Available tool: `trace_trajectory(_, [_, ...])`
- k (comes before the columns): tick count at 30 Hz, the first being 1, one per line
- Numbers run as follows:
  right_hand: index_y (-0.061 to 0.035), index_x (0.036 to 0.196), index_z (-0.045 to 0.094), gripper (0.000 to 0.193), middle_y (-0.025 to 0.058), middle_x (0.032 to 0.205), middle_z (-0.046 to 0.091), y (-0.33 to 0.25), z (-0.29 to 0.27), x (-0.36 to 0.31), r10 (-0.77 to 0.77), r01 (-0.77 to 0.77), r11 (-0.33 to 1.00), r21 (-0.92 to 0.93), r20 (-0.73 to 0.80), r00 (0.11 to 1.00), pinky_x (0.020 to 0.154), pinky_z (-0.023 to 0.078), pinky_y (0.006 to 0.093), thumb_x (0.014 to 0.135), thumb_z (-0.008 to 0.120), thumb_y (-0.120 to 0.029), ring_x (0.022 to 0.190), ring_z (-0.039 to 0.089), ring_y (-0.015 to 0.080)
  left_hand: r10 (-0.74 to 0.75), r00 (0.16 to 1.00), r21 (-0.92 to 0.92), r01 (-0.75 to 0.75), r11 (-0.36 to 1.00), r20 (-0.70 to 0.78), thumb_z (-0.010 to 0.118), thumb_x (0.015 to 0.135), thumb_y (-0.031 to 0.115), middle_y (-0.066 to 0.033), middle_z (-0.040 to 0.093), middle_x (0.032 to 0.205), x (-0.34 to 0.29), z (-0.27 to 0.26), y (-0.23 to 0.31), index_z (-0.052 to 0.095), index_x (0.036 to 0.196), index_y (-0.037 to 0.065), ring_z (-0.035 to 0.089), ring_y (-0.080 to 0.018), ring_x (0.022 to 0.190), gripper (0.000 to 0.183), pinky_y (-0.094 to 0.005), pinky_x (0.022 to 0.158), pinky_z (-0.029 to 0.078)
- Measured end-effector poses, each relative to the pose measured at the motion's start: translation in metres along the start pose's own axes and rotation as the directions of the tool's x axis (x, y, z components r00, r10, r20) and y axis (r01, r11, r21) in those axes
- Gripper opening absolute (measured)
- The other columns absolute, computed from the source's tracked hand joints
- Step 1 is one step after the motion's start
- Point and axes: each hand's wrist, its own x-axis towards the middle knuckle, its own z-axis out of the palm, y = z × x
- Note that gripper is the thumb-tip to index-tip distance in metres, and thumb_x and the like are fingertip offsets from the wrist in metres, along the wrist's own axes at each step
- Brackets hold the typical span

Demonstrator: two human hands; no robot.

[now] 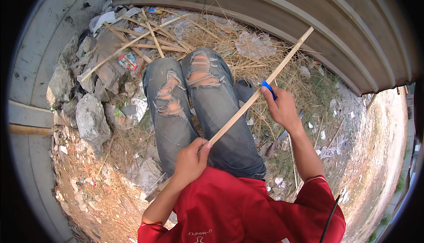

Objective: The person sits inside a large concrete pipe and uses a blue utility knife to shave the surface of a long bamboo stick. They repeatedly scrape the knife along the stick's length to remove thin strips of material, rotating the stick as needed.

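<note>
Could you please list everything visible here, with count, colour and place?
long wooden strip: one, pale tan, slanting across the lap, held at both ends
blue tool: one, blue, against the strip in the right grip
loose wooden strips: several, tan, piled ahead
rocks: several, grey, left
dry straw: much, yellow, on the ground
corrugated metal wall: one, grey-brown, top
torn jeans: one pair, grey-blue, centre
red shirt: one, bottom
left hand: lower strip end
right hand: upper part

Red short-sleeved shirt [229, 207] with a thin white trim at the cuffs and small white lettering low on the front. Faded blue-grey jeans [198, 110], pretty shredded, big frayed rips across both knees. Bare forearms, no gloves.
</note>
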Motion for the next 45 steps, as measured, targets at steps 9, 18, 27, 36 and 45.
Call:
trace_trajectory(9, [-0.0026, 0.082, 0.067, 0.046, 0.0213, 0.061, 0.062, -0.030, 0.038, -0.056, -0.187, 0.190, 0.982, 0.015, 0.266, 0.946, 0.059, 0.051, 0.0529, 0.101, 0.062, -0.045, 0.061, 0.065, 0.0452, -0.120, 0.959, -0.471, 0.232, 0.851, 0.257, 0.052, 0.111, 0.028, 0.0050, 0.048, 0.066, 0.032, 0.019, -0.010, 0.065, 0.101, 0.000, 0.036, -0.0028, 0.053, 0.032, -0.0233, 0.048, 0.027])
trace_trajectory(18, [-0.0040, 0.081, 0.064, 0.046, 0.0194, 0.057, 0.061, -0.044, 0.048, -0.075, -0.284, 0.324, 0.945, -0.042, 0.384, 0.879, 0.056, 0.052, 0.0517, 0.099, 0.064, -0.047, 0.057, 0.065, 0.0439, -0.239, 0.869, -0.623, 0.481, 0.617, 0.433, 0.050, 0.112, 0.033, 0.0059, 0.044, 0.066, 0.043, 0.012, 0.004, 0.058, 0.086, 0.007, 0.033, -0.0026, 0.050, 0.038, -0.0234, 0.044, 0.024])
trace_trajectory(27, [0.0008, 0.085, 0.068, 0.054, 0.0237, 0.060, 0.064, -0.041, 0.058, -0.062, -0.167, 0.191, 0.975, -0.111, 0.195, 0.966, 0.058, 0.054, 0.0529, 0.100, 0.062, -0.050, 0.060, 0.067, 0.0458, -0.255, 0.875, -0.597, 0.471, 0.650, 0.412, 0.050, 0.112, 0.036, 0.0075, 0.039, 0.062, 0.032, 0.004, -0.001, 0.062, 0.093, 0.004, 0.029, -0.0025, 0.048, 0.039, -0.0236, 0.043, 0.023])
trace_trajectory(36, [-0.0013, 0.083, 0.068, 0.055, 0.0234, 0.065, 0.065, -0.029, 0.017, -0.020, -0.127, 0.151, 0.986, -0.067, 0.276, 0.953, 0.064, 0.052, 0.0530, 0.104, 0.055, -0.051, 0.067, 0.067, 0.0447, -0.302, 0.875, -0.527, 0.472, 0.707, 0.378, 0.050, 0.113, 0.034, 0.0057, 0.039, 0.061, -0.008, -0.012, -0.017, 0.061, 0.096, 0.002, 0.029, -0.0035, 0.049, 0.037, -0.0239, 0.043, 0.023])
trace_trajectory(45, [-0.0035, 0.084, 0.069, 0.052, 0.0235, 0.062, 0.065, -0.060, 0.043, -0.069, -0.251, 0.338, 0.934, -0.118, 0.459, 0.853, 0.059, 0.055, 0.0525, 0.101, 0.060, -0.052, 0.061, 0.067, 0.0451, -0.278, 0.885, -0.558, 0.454, 0.694, 0.374, 0.051, 0.112, 0.035, 0.0054, 0.040, 0.060, 0.005, -0.007, -0.014, 0.062, 0.096, 0.001, 0.030, -0.0032, 0.048, 0.039, -0.0235, 0.042, 0.024])
